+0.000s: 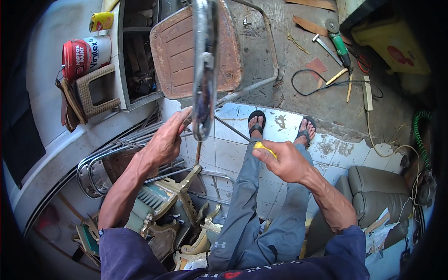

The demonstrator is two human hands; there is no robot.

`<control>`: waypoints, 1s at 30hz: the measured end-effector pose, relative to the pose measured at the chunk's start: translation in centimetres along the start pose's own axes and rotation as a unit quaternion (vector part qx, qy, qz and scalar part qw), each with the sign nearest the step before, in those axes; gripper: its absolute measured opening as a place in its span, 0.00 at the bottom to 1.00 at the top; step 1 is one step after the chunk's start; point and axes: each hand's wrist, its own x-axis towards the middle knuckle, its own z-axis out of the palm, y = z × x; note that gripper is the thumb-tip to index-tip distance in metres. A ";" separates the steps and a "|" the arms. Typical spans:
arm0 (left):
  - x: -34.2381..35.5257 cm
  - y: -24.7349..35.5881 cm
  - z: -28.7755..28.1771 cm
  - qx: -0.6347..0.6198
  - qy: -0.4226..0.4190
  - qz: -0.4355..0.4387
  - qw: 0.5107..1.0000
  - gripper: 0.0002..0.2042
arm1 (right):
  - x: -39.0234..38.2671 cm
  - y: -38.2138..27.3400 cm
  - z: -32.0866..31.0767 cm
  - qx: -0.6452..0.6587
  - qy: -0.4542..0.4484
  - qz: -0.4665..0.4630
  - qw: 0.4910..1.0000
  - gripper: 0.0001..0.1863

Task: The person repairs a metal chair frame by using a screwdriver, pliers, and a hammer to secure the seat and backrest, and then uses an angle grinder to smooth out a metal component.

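Observation:
My right hand [284, 161] grips a screwdriver [264, 149] by its yellow handle, its long shank angled up-left behind an upright chrome metal piece [204, 70]. My left hand [163, 137] has its fingers pressed together against the metal chair frame [227, 99] just left of that chrome piece; exactly where the fingertips grip is partly hidden. The frame carries a rusty brown seat [170, 56] with slots, in the upper middle of the view. The screwdriver's tip is hidden behind the chrome piece.
Stacked metal frames [112, 144] and gilded chair parts [186, 207] lie below left. Paint buckets [97, 53] and a plastic stool [95, 84] stand upper left. A green angle grinder [339, 46], hammer [326, 49] and cords lie upper right. A grey padded seat [373, 191] is right.

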 end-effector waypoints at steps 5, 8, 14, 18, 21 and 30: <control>0.3 -0.7 1.5 -0.038 0.025 0.024 0.999 0.31 | 1.2 -0.3 -3.4 0.337 -0.234 0.188 0.892 0.25; 0.8 -0.7 1.2 -0.059 0.023 0.011 0.998 0.30 | 2.6 -1.4 -2.9 0.067 -0.193 0.304 0.931 0.28; 0.9 -1.2 1.2 -0.112 0.008 0.048 0.993 0.26 | 1.1 -0.4 -0.3 -0.149 0.013 0.165 0.975 0.16; 0.7 -1.7 2.0 -0.118 0.023 0.063 0.991 0.28 | 1.3 -0.9 2.0 -0.275 0.174 0.091 0.941 0.09; 0.9 -2.1 2.5 -0.123 0.055 0.076 0.988 0.31 | 1.1 1.1 3.6 -0.380 0.290 0.064 0.876 0.10; -0.6 -4.0 3.5 -0.112 0.117 0.094 0.982 0.35 | 0.7 -3.4 -0.3 0.179 -0.106 0.319 0.925 0.15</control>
